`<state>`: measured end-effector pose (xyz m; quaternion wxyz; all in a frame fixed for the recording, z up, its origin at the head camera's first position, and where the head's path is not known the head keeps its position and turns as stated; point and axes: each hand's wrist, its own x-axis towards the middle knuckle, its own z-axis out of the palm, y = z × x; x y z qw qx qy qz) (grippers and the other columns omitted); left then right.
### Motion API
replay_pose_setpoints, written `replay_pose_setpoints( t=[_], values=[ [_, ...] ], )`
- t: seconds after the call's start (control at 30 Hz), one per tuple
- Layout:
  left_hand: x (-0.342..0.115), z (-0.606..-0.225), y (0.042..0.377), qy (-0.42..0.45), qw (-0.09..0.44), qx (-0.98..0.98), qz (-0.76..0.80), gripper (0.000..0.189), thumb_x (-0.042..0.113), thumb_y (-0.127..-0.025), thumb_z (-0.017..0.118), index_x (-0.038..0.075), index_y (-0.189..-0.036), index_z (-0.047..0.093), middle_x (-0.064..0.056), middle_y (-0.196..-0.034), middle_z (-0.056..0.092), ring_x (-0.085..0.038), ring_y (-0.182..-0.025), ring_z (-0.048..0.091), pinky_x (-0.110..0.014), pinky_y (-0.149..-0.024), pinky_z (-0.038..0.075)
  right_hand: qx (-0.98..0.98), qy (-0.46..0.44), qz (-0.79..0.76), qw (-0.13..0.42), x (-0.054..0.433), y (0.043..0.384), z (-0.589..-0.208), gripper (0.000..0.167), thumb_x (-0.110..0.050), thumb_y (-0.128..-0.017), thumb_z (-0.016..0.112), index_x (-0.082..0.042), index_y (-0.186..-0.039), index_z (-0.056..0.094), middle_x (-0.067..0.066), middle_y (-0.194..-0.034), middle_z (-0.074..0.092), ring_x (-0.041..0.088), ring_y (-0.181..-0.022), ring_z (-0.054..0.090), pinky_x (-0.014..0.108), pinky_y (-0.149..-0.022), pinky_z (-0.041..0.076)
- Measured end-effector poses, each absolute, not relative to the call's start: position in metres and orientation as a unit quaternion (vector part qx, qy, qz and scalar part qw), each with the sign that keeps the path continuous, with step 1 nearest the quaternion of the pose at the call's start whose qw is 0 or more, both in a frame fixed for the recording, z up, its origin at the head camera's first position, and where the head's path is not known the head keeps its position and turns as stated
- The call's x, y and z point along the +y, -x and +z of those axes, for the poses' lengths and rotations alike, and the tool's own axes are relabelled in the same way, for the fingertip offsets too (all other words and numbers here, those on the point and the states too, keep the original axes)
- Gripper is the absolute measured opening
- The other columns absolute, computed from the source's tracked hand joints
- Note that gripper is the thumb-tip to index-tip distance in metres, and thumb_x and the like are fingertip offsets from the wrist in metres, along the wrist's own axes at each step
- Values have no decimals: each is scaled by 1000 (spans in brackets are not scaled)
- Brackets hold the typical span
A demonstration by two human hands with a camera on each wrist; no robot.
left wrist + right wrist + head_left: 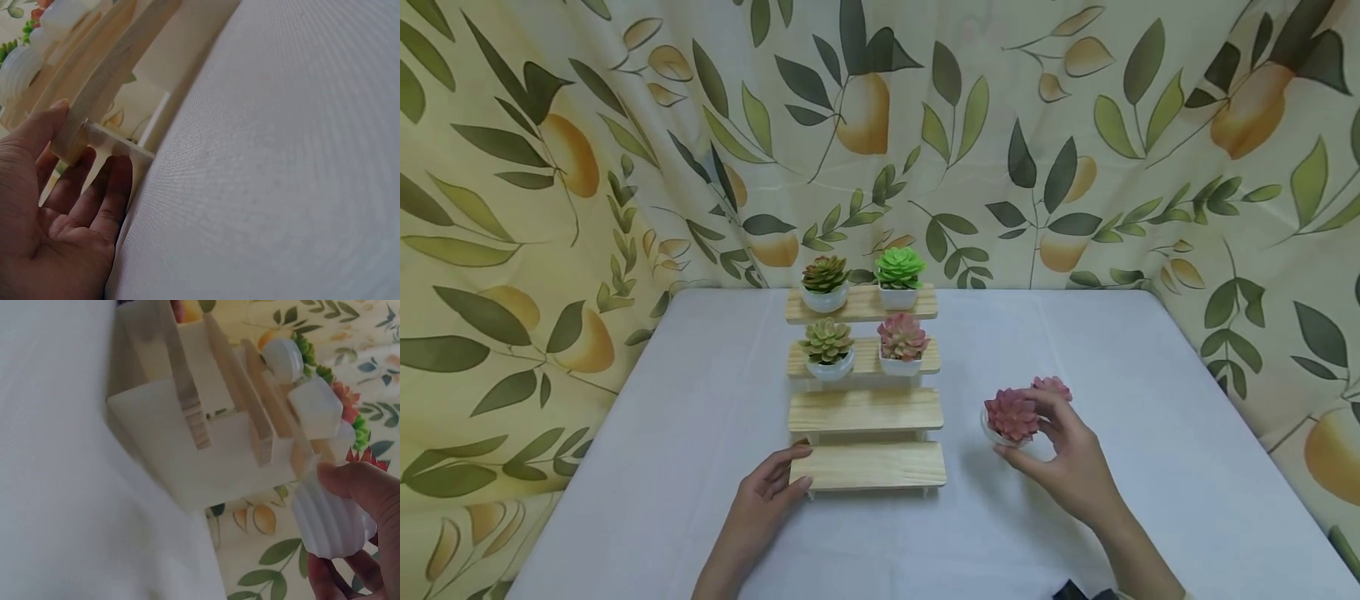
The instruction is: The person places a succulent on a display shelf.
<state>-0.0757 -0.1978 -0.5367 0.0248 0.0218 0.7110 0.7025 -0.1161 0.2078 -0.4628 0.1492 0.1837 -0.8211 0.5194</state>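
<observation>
My right hand (1067, 458) holds a potted succulent (1012, 415) with dark pink leaves, above the table to the right of a stepped wooden stand (867, 410). In the right wrist view its white ribbed pot (330, 515) sits between thumb and fingers. The left hand (765, 492) grips the left end of the stand's lowest plank (872, 467); the left wrist view has the thumb on one face and fingers on the other. Another pink succulent (1052, 387) shows just behind the right hand, its pot hidden.
On the top plank stand a reddish-green succulent (824, 275) and a bright green one (900, 268). The second plank bears a pale green succulent (827, 342) and a pink one (902, 337). A white cloth (685, 417) covers the table; a leaf-patterned curtain (970, 167) hangs behind.
</observation>
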Motion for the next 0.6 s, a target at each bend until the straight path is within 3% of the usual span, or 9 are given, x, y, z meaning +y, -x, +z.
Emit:
replay_pose_setpoints(
  t=[0.27, 0.47, 0.6],
  values=[
    [-198, -536, 76, -31, 23, 710, 704, 38, 12, -95, 77, 8, -132, 67, -16, -149, 54, -31, -141, 44, -27, -108, 44, -817, -206, 521, 133, 193, 121, -454, 74, 3, -71, 94, -10, -134, 58, 0, -130, 61, 14, -116, 59, 16, -100, 49],
    [-198, -536, 76, -25, 29, 705, 708, 38, 14, -95, 78, 12, -131, 68, -12, -149, 55, -24, -141, 45, -26, -111, 41, -806, -225, 535, 119, 183, 126, -451, 76, 2, -70, 95, -10, -135, 57, 1, -132, 60, 17, -118, 59, 19, -102, 49],
    [-198, -537, 76, -34, 25, 711, 702, 38, 15, -95, 77, 12, -132, 68, -13, -150, 54, -27, -143, 43, -26, -111, 39, -793, -244, 548, 107, 174, 129, -447, 75, 3, -71, 94, -9, -135, 57, 2, -132, 60, 19, -120, 59, 22, -103, 50]
  ],
)
